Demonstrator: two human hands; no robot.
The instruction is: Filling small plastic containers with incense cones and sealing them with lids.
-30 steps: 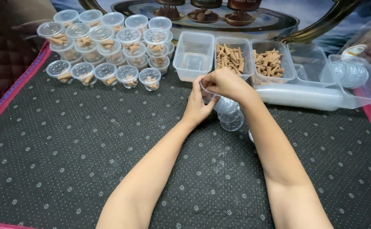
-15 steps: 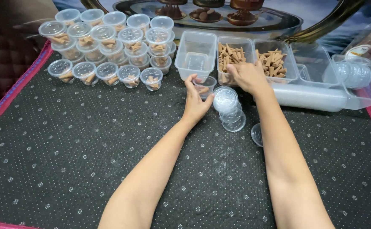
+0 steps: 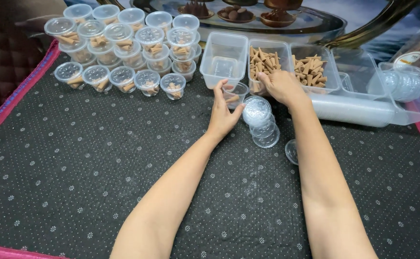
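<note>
My left hand [image 3: 223,115] cups a small clear cup [image 3: 235,92] standing on the dark dotted mat [image 3: 75,168]; a few brown cones lie inside it. My right hand [image 3: 281,86] rests at the front edge of a clear rectangular tub of brown cones [image 3: 262,57], its fingertips curled into the tub and hidden. Just right of the cup lies a short overlapping row of clear round lids [image 3: 260,120]. A single lid [image 3: 291,151] lies beside my right forearm.
Several lidded cups with cones [image 3: 123,48] stand stacked at the back left. An empty clear tub [image 3: 224,55] and a second tub of cones [image 3: 310,69] flank the first. A sleeve of nested cups [image 3: 354,110] lies on its side by a large tub of lids [image 3: 402,86].
My right hand left the small cup and went right to the cone tub. My left hand stayed at the cup, which now stands uncovered on the mat.
</note>
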